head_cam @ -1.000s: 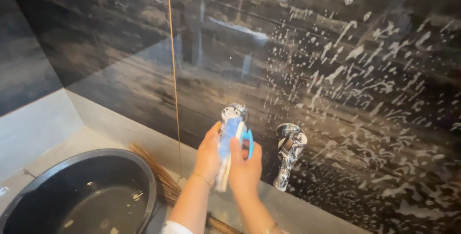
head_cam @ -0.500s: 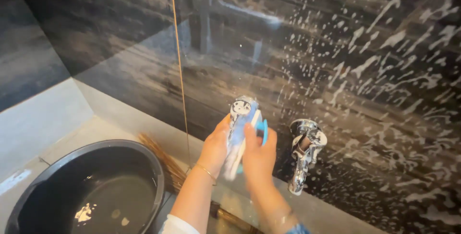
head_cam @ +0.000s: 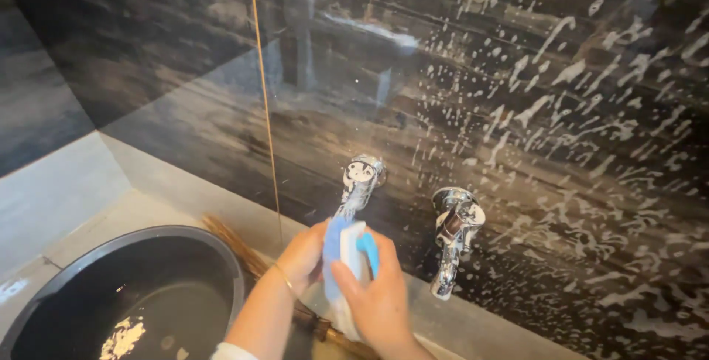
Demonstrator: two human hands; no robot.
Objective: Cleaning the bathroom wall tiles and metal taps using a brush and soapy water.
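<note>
Both hands meet low at centre, below the left chrome wall tap (head_cam: 360,179). Right hand (head_cam: 378,302) grips a blue-and-white scrubbing brush with a blue handle (head_cam: 348,253); left hand (head_cam: 304,255) is closed on its left side. A second chrome tap (head_cam: 454,231) sits to the right on the dark glossy tiled wall (head_cam: 517,94), flecked with white foam. Round black basin holding water (head_cam: 140,301): near left.

Glossy chrome taps (head_cam: 456,220), polished dark stone wall (head_cam: 185,72), matt plastic basin (head_cam: 221,271).
</note>
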